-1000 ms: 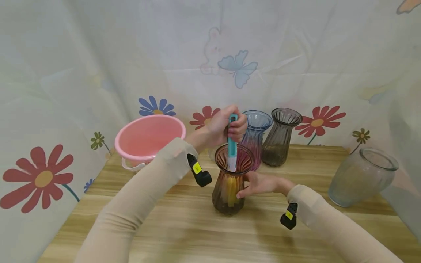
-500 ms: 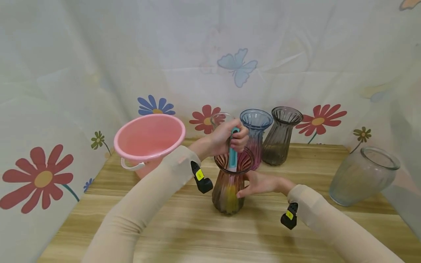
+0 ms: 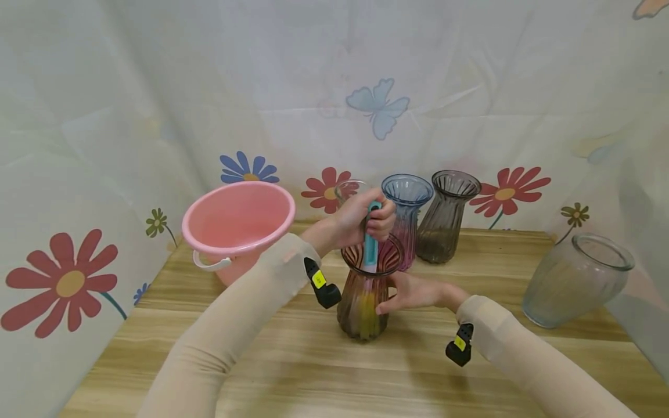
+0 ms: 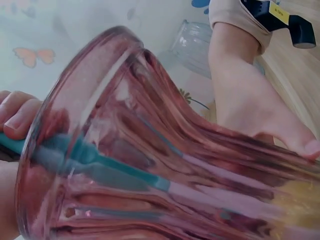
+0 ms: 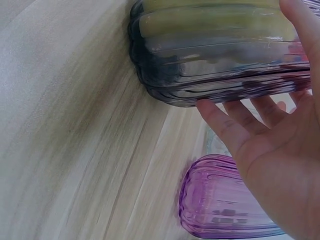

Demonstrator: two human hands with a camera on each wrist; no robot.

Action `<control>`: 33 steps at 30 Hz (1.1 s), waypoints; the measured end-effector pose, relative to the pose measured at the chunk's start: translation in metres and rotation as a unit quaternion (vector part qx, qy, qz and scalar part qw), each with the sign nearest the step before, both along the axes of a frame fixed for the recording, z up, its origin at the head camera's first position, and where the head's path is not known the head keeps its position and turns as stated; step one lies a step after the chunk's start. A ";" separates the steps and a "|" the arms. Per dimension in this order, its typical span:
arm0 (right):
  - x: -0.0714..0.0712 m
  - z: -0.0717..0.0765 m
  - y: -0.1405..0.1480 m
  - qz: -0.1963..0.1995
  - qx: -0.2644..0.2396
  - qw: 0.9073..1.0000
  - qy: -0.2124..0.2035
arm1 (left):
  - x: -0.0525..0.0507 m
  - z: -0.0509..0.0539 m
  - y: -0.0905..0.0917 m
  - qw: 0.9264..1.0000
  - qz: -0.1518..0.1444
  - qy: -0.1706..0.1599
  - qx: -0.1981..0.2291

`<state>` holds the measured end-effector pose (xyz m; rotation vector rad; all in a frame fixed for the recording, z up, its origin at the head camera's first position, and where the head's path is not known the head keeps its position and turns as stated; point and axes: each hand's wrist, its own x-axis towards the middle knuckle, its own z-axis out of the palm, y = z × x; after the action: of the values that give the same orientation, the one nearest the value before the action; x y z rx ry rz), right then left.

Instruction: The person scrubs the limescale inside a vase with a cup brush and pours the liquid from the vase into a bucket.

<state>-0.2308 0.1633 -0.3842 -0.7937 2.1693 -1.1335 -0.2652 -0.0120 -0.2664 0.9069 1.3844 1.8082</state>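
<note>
My left hand (image 3: pixel 360 219) grips the teal handle of a bottle brush (image 3: pixel 371 249) above a ribbed glass vase (image 3: pixel 349 307), amber-pink on top and darker at its base. The brush stands inside the vase, its yellow sponge-like head showing low through the glass. In the left wrist view the teal handle (image 4: pixel 125 172) runs through the flared mouth into a pale shaft. My right hand (image 3: pixel 413 291) holds the vase from the right, thumb on the near side. The right wrist view has the fingers of my right hand (image 5: pixel 280 140) along the lower vase wall (image 5: pixel 220 82).
Behind stand a blue-pink vase (image 3: pixel 407 200), a grey vase (image 3: pixel 444 223) and a clear glass one (image 3: pixel 351 187), partly hidden by my left hand. A pink bucket (image 3: pixel 237 251) is at the left. A frosted jar (image 3: pixel 569 284) stands at the right on the wooden table (image 3: pixel 292 371).
My left hand has pushed the brush down deeper into the vase, then stayed almost still over the last half second. My right hand keeps its hold on the vase.
</note>
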 end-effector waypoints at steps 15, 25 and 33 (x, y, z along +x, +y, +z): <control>-0.001 -0.006 0.001 0.004 -0.009 1.000 0.009 | 0.001 0.000 -0.002 1.000 0.003 0.009 0.013; 0.001 -0.006 0.001 -0.012 0.004 1.000 0.001 | 0.005 0.010 -0.001 0.999 0.019 0.008 0.025; 0.001 -0.005 0.000 -0.007 -0.007 1.000 0.008 | 0.012 0.061 -0.011 0.995 0.037 0.037 0.086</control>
<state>-0.2293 0.1632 -0.3895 -0.7967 2.1870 -1.1536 -0.2536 -0.0232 -0.2058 1.0330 1.3372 1.9924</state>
